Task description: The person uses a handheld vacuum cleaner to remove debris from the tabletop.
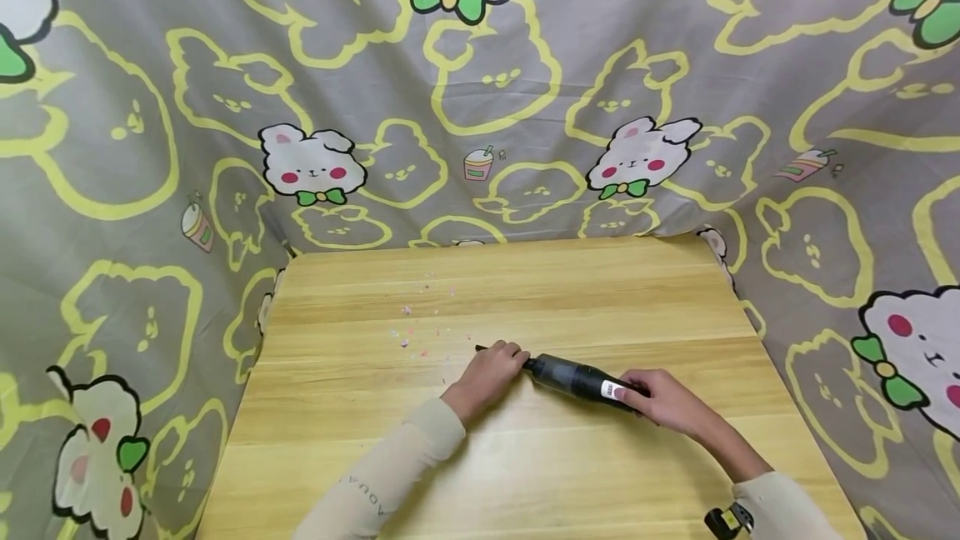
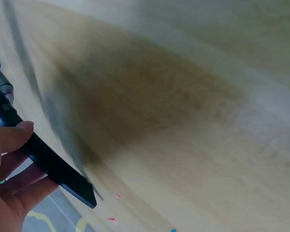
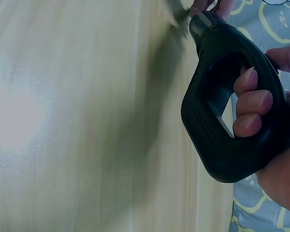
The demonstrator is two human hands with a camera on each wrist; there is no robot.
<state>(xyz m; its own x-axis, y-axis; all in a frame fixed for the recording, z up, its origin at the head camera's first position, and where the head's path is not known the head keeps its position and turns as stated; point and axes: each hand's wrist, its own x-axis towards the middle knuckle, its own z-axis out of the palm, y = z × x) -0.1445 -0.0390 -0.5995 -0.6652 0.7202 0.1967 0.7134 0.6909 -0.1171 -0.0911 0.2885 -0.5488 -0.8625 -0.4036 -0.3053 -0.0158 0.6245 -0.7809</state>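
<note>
Right hand (image 3: 270, 140): fingers curled through the loop handle of the black handheld vacuum (image 1: 581, 379), steadying it.
Left hand (image 1: 491, 372): pinches its flat black nozzle (image 2: 58, 166), apparently aiming at coloured scraps (image 1: 411, 338) on the wooden bench (image 1: 525, 473).

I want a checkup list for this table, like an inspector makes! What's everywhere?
Surface: wooden table, pale planks.
Job's things: handheld vacuum, dark, lying low over the table; its narrow nozzle points at the scraps.
Clutter: small coloured paper scraps scattered ahead of the nozzle.
Hands: left hand grips the nozzle; right hand has its fingers through the handle.
Cables: nothing seen.
Surroundings: grey bunny-print cloth around the table.
</note>
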